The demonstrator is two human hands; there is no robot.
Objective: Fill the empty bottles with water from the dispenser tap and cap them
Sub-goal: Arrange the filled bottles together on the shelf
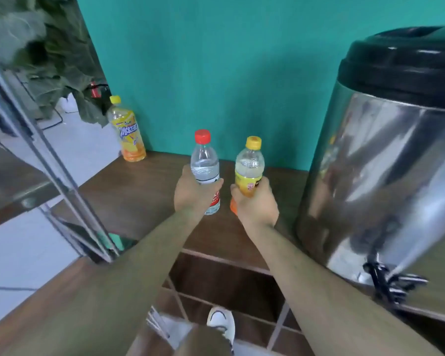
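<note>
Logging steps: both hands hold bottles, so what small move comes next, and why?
Probably set both on the wooden counter: the red-capped bottle in the left hand and the yellow-capped bottle in the right hand look filled and capped.

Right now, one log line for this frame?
left hand: grips red-cap bottle | right hand: grips orange-cap bottle | both: capped, upright | far bottle: by wall, capped | tap: free

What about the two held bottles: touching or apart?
Apart. The head view shows table between the red-capped bottle and the held yellow-capped bottle.
</note>
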